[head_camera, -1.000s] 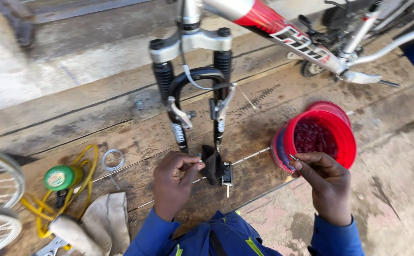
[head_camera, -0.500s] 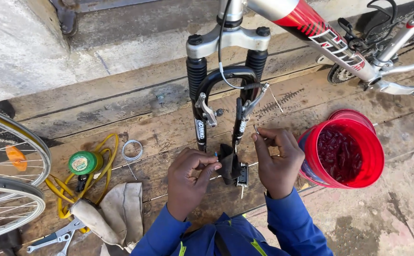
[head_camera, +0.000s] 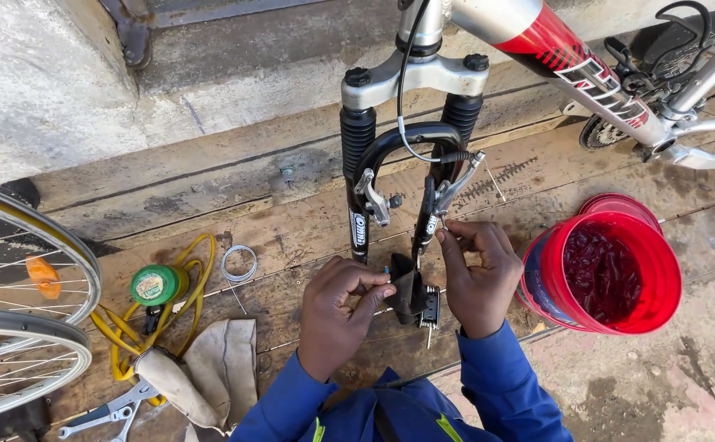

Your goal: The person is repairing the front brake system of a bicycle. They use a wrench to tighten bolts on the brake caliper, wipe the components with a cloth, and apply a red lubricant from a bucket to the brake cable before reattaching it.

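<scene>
Both hands pinch parts beside the fork's (head_camera: 411,147) brake arms.

Single head cam, looking steeply down and forward, close range. Left hand (head_camera: 339,315) and right hand (head_camera: 476,278) sit near centre at 6 o'clock, suspension fork (head_camera: 402,139) at 12, wheels (head_camera: 22,311) at 9, red bucket (head_camera: 607,266) at 3.

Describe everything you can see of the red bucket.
The red bucket looks like plastic, round and open-topped. It stands upright on the ground at the edge of the wooden platform, to the right of the person's right hand. Dark red, glossy contents fill its lower part. No hand touches it; the bicycle frame passes above it.
</scene>
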